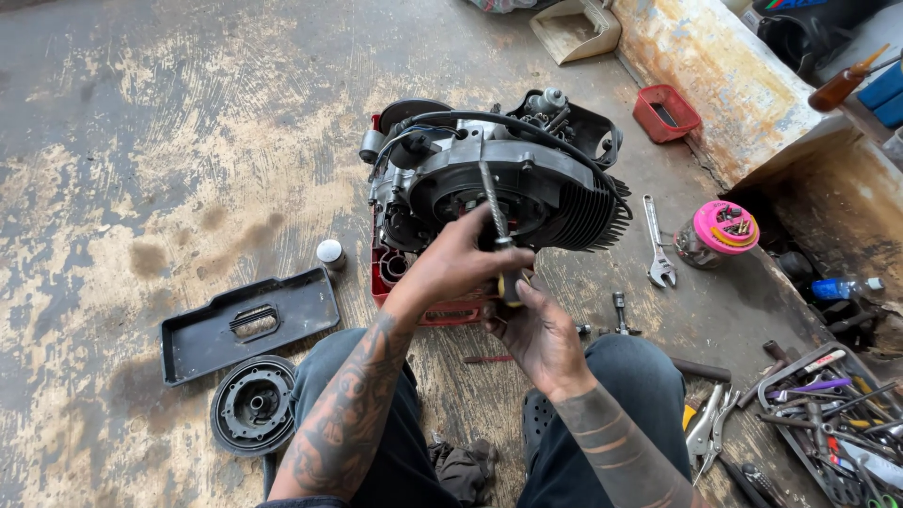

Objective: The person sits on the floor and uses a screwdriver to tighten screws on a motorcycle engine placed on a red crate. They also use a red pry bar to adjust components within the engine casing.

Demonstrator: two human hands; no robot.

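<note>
Down on the stained concrete floor (141,141), a person sits with knees apart in front of a small engine (499,179), dark and finned, propped on a red crate (442,306). It is the biggest thing here and sits just ahead of both hands. To the left of the knees lie a flat black cover plate (246,325) and, nearer the leg, a round black pulley-like disc (252,404). Off to the right a tray of mixed tools (837,414) sits against a worn step, with an adjustable wrench (658,245) and a jar with a pink lid (722,229) lying well apart from the engine.

The left hand (461,259) reaches in over the engine's round housing, fingers curled closed around the shaft of a long screwdriver (496,226). The right hand (536,329) comes up from below, its fingers wrapped about the handle end; how tightly, I cannot tell. The tool's long axis runs nearly straight away from the person, tip up into the middle of the housing, handle back toward the lap. The left hand is the nearer to the engine, the right sits behind it on the same line.

Smallest of all, a little silver cap (330,252) stands alone on the floor left of the crate.
</note>
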